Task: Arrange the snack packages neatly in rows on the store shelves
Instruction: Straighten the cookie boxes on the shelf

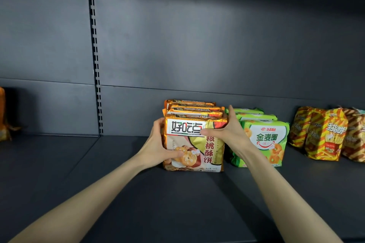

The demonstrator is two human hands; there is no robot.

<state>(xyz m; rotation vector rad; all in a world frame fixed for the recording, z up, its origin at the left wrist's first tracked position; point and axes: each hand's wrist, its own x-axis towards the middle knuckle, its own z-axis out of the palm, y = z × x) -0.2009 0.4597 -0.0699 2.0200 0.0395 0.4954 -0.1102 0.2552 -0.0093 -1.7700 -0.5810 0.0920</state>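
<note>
A row of several orange walnut-cookie packages [194, 144] stands upright on the dark shelf [138, 193], one behind another. My left hand [160, 144] grips the left side of the front package, thumb across its lower face. My right hand [227, 130] grips the row's right side, thumb laid over the front package's face and fingers reaching back along the packs. Right of it stands a row of green ring-biscuit packages [266, 140], partly hidden by my right wrist. Further right lean yellow-and-red striped fries-snack packages [324, 134].
An orange package [4, 116] stands at the far left edge of the neighbouring shelf bay. A slotted upright rail [96, 61] divides the grey back panels. Bare shelf surface stretches left of the orange row and toward the front edge.
</note>
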